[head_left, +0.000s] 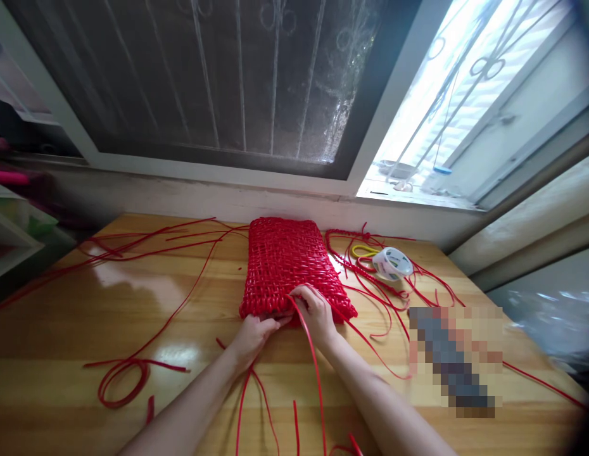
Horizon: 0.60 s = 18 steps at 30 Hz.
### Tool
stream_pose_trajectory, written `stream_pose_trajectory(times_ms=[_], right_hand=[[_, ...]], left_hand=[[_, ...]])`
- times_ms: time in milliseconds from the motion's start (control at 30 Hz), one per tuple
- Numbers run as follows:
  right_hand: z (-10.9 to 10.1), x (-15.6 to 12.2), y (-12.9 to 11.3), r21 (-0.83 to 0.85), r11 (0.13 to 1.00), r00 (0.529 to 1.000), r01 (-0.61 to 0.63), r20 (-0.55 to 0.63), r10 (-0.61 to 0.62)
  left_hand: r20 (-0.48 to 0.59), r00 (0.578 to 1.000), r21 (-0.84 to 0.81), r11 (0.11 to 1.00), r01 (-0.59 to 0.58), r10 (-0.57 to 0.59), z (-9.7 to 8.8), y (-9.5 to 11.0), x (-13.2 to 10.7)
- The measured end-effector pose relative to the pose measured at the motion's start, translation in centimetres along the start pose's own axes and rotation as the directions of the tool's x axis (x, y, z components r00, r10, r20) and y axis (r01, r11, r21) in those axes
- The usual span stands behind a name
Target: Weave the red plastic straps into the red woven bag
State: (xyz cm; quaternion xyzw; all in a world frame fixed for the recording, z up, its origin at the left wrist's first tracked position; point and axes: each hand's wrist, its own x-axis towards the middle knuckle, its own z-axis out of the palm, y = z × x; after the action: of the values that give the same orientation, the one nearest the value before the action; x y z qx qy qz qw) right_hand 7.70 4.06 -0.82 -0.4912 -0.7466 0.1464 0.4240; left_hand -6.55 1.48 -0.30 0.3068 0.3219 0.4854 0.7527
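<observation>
A red woven bag or basket body (287,259) lies on the wooden table in front of me, its near edge toward me. At that edge my right hand (315,310) pinches a flat red strip (313,361), which hangs down toward the bottom of the view. My left hand (256,335) is at the near left edge of the weave, thumb on top and fingers reaching under it, gripping the edge. Another red strip (370,345) trails from the weave past my right wrist. The fingertips of both hands are partly hidden by the weave.
Loose red strips (199,272) spread over the left of the wooden table (194,405), with a coiled one (123,386) nearer. At right are a tape roll (392,263), a yellow loop (363,251), red braided cord (342,256) and a blurred-out dark item (451,361). A window stands behind.
</observation>
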Motion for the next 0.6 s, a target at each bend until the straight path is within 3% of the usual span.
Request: stream_pose_trajectory(times_ms=[233, 400, 600], right_hand=[[-0.4, -0.2, 0.0, 0.039, 0.999, 1.000, -0.013, 0.024, 0.012], [-0.7, -0.6, -0.1, 0.014, 0.999, 0.998, 0.052, -0.047, -0.051], [-0.5, -0.5, 0.1, 0.008, 0.999, 0.998, 0.041, -0.056, -0.040]], left_hand=[[-0.135, 0.991, 0.005, 1.000, 0.016, -0.015, 0.3, -0.9, 0.2], [-0.204, 0.979, 0.045, 0.999, -0.002, 0.011, 0.1, -1.3, 0.2], [-0.180, 0.984, 0.074, 0.997, 0.001, 0.013, 0.2, -1.0, 0.1]])
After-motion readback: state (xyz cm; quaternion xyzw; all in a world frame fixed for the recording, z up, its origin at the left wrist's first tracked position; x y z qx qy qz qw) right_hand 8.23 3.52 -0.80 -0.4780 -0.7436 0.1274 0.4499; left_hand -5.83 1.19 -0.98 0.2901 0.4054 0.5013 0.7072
